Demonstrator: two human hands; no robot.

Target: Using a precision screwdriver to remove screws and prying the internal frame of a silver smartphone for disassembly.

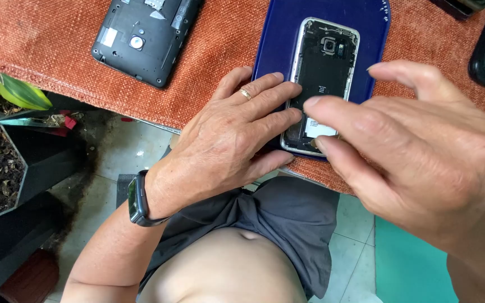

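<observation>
A second opened phone lies far left of the left hand, whose flat, spread grip presses the open-backed phone on the blue tray. The right hand touches the phone's near end with narrowed fingertips, holding nothing.

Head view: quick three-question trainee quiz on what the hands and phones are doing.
1. True or false: the opened silver-framed phone lies on a glossy dark blue tray.
2. Which hand wears the gold ring? A) left B) right
3. What lies at the upper left of the orange woven cloth?

Key:
1. True.
2. A: the left hand, its fingers resting on the phone's left edge; the right hand touches its lower part.
3. A black backless phone.
</observation>
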